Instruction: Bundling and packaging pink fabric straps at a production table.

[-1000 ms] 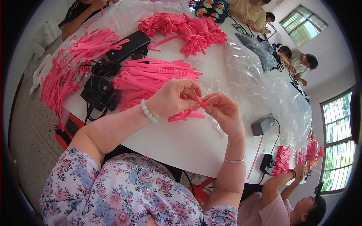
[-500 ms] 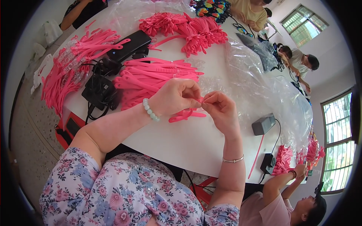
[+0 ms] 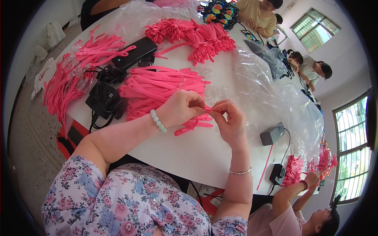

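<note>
A: Since the earlier frame, we see the co-worker's arm [image 3: 106,5] at top left has moved up toward the edge.

B: Yep, what've we got for grip?

A: Left hand [image 3: 182,108] and right hand [image 3: 232,121] are both pinching 1 pink strap [image 3: 208,110] between them, above the white table [image 3: 173,157], just beside that strap pile [image 3: 157,87].

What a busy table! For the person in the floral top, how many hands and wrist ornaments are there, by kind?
Hands: 2 (left hand, right hand)
Beaded bracelet: 1
Metal bangle: 1
Total: 4
</note>
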A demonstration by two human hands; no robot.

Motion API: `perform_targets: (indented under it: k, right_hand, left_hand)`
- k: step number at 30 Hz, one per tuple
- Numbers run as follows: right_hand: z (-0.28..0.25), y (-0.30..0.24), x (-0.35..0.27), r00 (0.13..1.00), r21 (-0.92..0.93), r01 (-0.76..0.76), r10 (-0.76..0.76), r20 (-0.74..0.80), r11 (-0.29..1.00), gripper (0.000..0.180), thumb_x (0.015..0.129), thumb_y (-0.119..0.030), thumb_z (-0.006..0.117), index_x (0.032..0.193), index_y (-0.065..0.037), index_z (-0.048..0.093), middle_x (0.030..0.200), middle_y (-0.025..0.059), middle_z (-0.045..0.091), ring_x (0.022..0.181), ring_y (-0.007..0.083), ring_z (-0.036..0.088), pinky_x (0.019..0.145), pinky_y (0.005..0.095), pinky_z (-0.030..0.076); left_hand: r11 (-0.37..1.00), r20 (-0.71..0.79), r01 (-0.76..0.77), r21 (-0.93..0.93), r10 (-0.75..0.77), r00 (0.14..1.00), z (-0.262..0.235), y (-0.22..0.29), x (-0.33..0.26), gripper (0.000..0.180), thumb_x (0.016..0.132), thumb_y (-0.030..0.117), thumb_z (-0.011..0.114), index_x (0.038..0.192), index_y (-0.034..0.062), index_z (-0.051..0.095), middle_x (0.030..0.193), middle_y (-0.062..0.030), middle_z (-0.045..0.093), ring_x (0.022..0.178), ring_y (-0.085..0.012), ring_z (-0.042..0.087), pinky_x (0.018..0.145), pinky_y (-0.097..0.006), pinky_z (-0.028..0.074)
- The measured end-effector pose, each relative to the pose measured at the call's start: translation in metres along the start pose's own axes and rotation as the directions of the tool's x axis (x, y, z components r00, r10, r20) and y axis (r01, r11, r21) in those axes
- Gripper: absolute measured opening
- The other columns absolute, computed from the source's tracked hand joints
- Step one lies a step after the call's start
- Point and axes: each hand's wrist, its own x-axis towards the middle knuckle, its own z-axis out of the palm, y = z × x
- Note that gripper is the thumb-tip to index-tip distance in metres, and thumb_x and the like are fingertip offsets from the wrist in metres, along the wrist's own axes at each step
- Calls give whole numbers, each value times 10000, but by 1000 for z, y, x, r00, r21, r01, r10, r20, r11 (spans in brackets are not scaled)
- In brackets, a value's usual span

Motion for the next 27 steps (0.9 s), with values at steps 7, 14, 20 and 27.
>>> perform_targets:
  k: [7, 14, 20, 27]
  right_hand:
    - [6, -13, 2, 990, -238, 140, -138, 26, 961, 237, 652, 32, 700, 868, -14, 615, 819, 77, 613, 731, 190, 579, 641, 272, 468]
    - [4, -6, 1, 975, -286, 213, -220, 6, 934, 204, 626, 45, 701, 812, -10, 636, 814, 83, 629, 747, 202, 593, 631, 281, 477]
    - [4, -4, 2, 965, -315, 258, -260, 36, 913, 209, 612, 42, 707, 800, -21, 643, 786, 77, 630, 735, 201, 593, 635, 273, 476]
    - [6, -4, 1, 971, -330, 231, -240, 14, 915, 203, 613, 34, 715, 798, -22, 652, 793, 79, 637, 730, 198, 601, 614, 275, 486]
  left_hand:
    - [995, 9, 18, -99, -17, 1000, 2, -1, 0, 48, 828, -13, 575, 866, -27, 550, 789, -20, 565, 749, -60, 534, 656, -203, 454]
    - [995, 63, 16, -100, -10, 998, 3, 4, -3, 67, 842, 9, 569, 890, -23, 536, 791, -24, 552, 747, -69, 532, 655, -208, 457]
    - [999, 56, -27, 24, 25, 998, 4, 9, -5, 64, 810, 10, 581, 853, -23, 548, 779, -43, 565, 721, -83, 541, 621, -223, 462]
    - [908, -44, -248, 339, 279, 959, 10, 1, -7, 76, 769, -20, 568, 838, -42, 546, 751, -92, 571, 667, -124, 567, 600, -240, 474]
